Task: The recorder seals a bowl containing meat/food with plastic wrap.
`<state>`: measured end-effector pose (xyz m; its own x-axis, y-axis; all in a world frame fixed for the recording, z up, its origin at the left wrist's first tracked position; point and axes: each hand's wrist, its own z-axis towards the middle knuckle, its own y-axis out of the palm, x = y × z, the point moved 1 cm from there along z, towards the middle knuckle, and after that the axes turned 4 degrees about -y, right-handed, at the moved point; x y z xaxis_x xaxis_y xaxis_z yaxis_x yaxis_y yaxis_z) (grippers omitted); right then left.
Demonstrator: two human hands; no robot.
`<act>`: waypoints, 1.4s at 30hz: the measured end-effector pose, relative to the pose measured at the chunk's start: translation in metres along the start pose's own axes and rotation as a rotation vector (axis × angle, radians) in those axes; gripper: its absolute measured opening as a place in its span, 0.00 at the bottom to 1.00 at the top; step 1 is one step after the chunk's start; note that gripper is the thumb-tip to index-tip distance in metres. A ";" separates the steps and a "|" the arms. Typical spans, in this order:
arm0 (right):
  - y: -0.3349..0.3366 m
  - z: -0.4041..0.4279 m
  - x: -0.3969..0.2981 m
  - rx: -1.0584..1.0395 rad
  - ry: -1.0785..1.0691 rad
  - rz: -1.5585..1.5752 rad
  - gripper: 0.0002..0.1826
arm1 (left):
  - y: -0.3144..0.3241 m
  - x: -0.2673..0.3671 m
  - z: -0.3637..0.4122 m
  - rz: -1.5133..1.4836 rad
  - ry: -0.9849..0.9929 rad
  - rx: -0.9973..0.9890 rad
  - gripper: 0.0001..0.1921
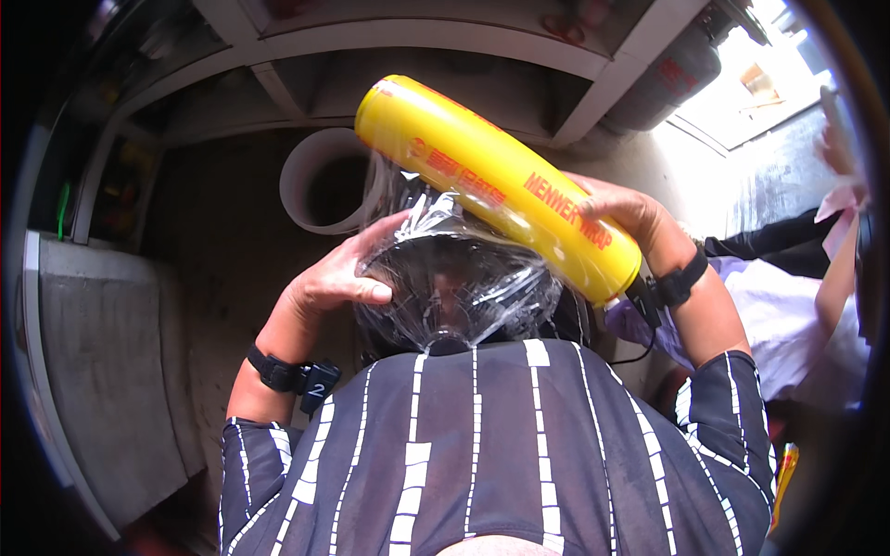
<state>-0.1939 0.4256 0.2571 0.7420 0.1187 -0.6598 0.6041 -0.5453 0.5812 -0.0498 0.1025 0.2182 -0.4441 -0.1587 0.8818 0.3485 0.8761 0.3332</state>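
My right hand [626,208] grips the lower right end of a large yellow roll of cling film [487,187], which bears red writing and slants down to the right. From the roll a loose sheet of clear film [431,212] runs to a dark, rounded object [445,292] close against my body. Glossy, creased film covers this object; what it is, I cannot tell. My left hand [341,278] holds its left side, thumb on the near face and fingers partly behind the film. Both forearms wear black straps with small devices.
A white bucket [295,184] stands on the floor beyond my left hand. Pale-framed shelving [431,38] spans the far side, with a grey gas cylinder [671,80] at its right. A concrete block [104,375] stands at left. At right, another person's arm [838,278] shows beside lavender cloth [758,299].
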 end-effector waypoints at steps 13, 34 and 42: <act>-0.019 -0.013 -0.019 0.249 -0.115 -1.065 0.61 | -0.003 -0.002 0.002 0.085 0.017 -0.053 0.61; 0.023 -0.016 0.020 0.513 -0.148 -0.935 0.42 | -0.019 -0.028 -0.008 -0.530 0.076 0.086 0.47; 0.025 0.007 0.012 0.469 -0.106 -1.001 0.43 | -0.024 -0.042 -0.009 -0.698 0.189 0.120 0.33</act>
<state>-0.1723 0.4075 0.2603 -0.0610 0.6217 -0.7809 0.7303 -0.5055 -0.4595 -0.0325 0.0839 0.1758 -0.3759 -0.7644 0.5239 -0.0614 0.5846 0.8090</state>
